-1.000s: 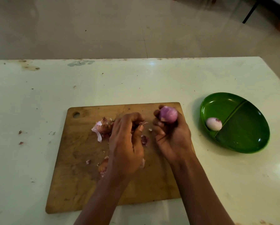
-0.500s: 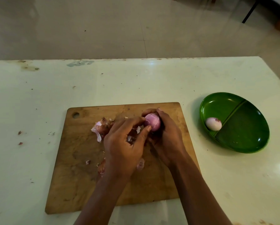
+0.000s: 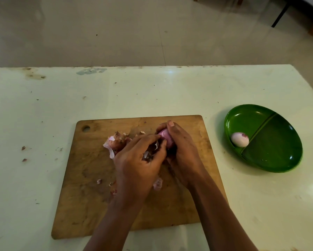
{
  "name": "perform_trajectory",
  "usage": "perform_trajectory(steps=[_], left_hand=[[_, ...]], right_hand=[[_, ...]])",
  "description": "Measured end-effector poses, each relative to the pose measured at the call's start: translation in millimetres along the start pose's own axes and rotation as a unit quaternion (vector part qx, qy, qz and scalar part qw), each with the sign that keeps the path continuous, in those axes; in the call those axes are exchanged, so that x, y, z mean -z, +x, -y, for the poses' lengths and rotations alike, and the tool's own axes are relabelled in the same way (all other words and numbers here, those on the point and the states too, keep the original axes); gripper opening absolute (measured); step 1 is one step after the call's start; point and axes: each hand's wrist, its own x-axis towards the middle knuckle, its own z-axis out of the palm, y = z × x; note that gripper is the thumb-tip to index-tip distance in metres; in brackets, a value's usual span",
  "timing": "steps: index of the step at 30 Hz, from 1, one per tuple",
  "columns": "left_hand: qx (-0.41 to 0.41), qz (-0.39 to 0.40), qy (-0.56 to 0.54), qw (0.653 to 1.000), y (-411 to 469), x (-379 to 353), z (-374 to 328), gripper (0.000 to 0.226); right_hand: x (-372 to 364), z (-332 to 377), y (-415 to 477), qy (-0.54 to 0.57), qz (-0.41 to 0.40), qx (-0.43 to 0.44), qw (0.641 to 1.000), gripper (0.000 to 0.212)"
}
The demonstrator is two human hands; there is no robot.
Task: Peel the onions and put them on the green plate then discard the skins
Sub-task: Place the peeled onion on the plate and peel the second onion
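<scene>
Onion (image 3: 166, 140) hovering over cutting board (image 3: 90, 205) far edge; right hand (image 3: 181, 153) cupping it steady, so left hand (image 3: 139, 163) fingertips pinching its skin, probably a loose flap, view blocked. Skins (image 3: 115, 143) piling far-left on board. Green plate (image 3: 278, 160) sitting near table (image 3: 170, 91) right edge, holding peeled onion (image 3: 240, 139) in left compartment.

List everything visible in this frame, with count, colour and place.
table: one, pale, under everything
cutting board: one, brown wood, table centre
green plate: one, divided, right of board
peeled onion: one, whitish, plate's left compartment
held onion: one, pink-purple, over the board
skins: pile, pink-brown, on board, left of centre
scraps: few, reddish, table's left side
left hand: one, pinches the held onion
right hand: one, grips the held onion
</scene>
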Motion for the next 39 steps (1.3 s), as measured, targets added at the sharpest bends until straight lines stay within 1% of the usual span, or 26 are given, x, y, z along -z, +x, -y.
perform_trajectory(steps=[3, 6, 10, 13, 20, 21, 23, 25, 27, 30, 32, 34, 35, 39], left_hand=[[0.006, -0.006, -0.004, 1.0, 0, 0, -2, 0.025], [0.015, -0.017, 0.0, 1.0, 0, 1, -4, 0.029], [-0.005, -0.025, 0.051, 0.998, 1, 3, -3, 0.029], [-0.003, -0.033, 0.079, 0.996, 1, 5, -2, 0.027], [0.047, -0.046, 0.062, 0.996, 2, 3, -4, 0.034], [0.061, -0.05, 0.047, 0.996, 3, 3, -4, 0.032], [0.114, -0.066, -0.007, 0.991, 5, 4, -6, 0.028], [0.168, -0.083, -0.061, 0.98, 6, 4, -8, 0.032], [0.206, -0.098, -0.099, 0.969, 8, 3, -11, 0.035], [0.256, -0.118, -0.163, 0.945, 11, 1, -16, 0.034], [0.281, -0.125, -0.198, 0.931, 14, 1, -12, 0.032], [0.286, -0.12, -0.192, 0.931, 15, 3, -5, 0.028], [0.28, -0.111, -0.174, 0.938, 15, 4, -2, 0.024], [0.233, -0.07, -0.117, 0.963, 12, 3, 0, 0.013]], right_hand=[[0, 0, -1, -0.007, 0.019, 0.012, 1.0, 0.03], [-2, 0, -1, -0.026, 0.029, 0.018, 0.999, 0.03], [-4, -2, -1, -0.051, 0.034, 0.025, 0.998, 0.029], [-6, -3, -2, -0.077, 0.038, 0.017, 0.996, 0.028], [-8, -2, -4, -0.063, 0.032, 0.01, 0.997, 0.026], [-8, -2, -4, -0.055, 0.032, 0.005, 0.998, 0.027], [-8, 0, -5, -0.018, 0.035, -0.007, 0.999, 0.027], [-9, 1, -6, 0.027, 0.031, -0.02, 0.999, 0.026], [-10, 2, -5, 0.074, 0.014, -0.035, 0.997, 0.024], [-9, 5, -4, 0.158, -0.006, -0.061, 0.986, 0.023], [-8, 10, -3, 0.236, 0.015, -0.065, 0.97, 0.024], [-4, 11, -2, 0.302, 0.034, -0.062, 0.951, 0.026], [-2, 10, -1, 0.311, 0.037, -0.063, 0.948, 0.027], [-2, 5, 2, 0.267, 0.035, -0.087, 0.959, 0.039]])
